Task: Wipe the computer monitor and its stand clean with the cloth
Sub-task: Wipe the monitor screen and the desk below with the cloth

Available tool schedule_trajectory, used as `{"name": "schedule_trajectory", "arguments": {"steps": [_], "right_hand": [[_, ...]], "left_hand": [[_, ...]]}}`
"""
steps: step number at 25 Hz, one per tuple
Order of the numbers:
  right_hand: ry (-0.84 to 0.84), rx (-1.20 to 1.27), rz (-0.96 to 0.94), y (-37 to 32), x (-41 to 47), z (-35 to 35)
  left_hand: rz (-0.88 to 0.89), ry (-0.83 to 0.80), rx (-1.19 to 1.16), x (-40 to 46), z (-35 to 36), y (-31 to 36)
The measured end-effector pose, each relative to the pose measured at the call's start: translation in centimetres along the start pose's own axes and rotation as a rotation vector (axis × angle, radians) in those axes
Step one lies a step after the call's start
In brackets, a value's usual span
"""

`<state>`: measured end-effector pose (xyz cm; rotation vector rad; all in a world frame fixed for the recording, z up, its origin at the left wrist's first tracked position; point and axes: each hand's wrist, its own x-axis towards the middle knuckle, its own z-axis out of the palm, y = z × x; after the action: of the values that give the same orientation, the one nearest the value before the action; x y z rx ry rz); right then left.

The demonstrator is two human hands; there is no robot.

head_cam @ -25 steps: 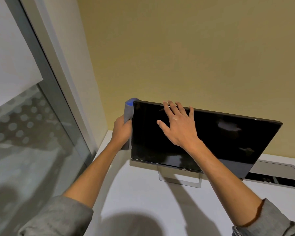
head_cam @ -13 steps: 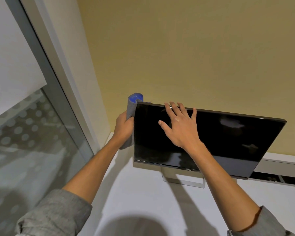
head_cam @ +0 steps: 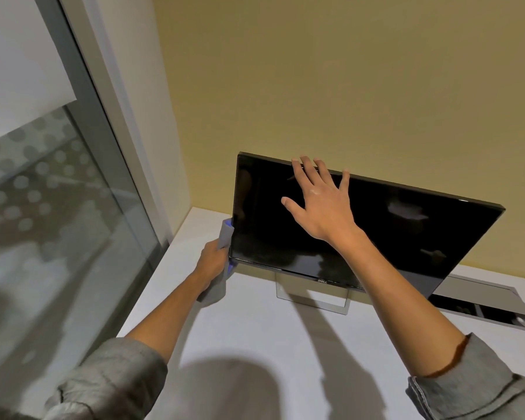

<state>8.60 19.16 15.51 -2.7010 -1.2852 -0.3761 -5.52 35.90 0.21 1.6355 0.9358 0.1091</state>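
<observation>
Left hand [head_cam: 213, 259] grips grey cloth [head_cam: 225, 237] against monitor's [head_cam: 376, 225] lower left edge. Right hand [head_cam: 320, 204] open, fingers spread flat on screen's top. Monitor on white worktop [head_cam: 255, 334], long axis left-right, screen facing viewer, on stand [head_cam: 312, 300].

One head-worn view looks forward and down, close over the monitor [head_cam: 361, 225] and desk [head_cam: 255, 334].

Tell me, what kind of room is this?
Probably an office or study corner. A computer monitor stands on a white desk that has a cable hatch set into it, beside a big glass window with a dotted pattern.
</observation>
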Motion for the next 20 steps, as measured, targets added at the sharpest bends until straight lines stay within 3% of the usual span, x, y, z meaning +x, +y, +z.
{"name": "schedule_trajectory", "arguments": {"steps": [7, 10, 15, 18, 20], "right_hand": [[-0.043, -0.012, -0.072, 1.0, -0.7, -0.5], [0.015, 0.015, -0.13, 1.4, -2.7, -0.5], [0.082, 0.261, -0.255, 0.7, -9.9, 1.8], [-0.226, 0.468, -0.186, -0.9, -13.8, 4.3], [-0.486, 0.576, -0.087, -2.0, -15.5, 5.9]], "left_hand": [[-0.07, 0.066, 0.082, -1.2, 1.1, -2.3], [-0.164, 0.096, -0.001, -0.3, 1.8, -3.6], [-0.223, 0.419, -0.034, -3.0, 4.0, -2.7], [-0.183, 0.466, -0.148, -6.1, 5.2, -2.1], [-0.154, 0.377, -0.168, -8.6, 6.5, -1.3]]}}
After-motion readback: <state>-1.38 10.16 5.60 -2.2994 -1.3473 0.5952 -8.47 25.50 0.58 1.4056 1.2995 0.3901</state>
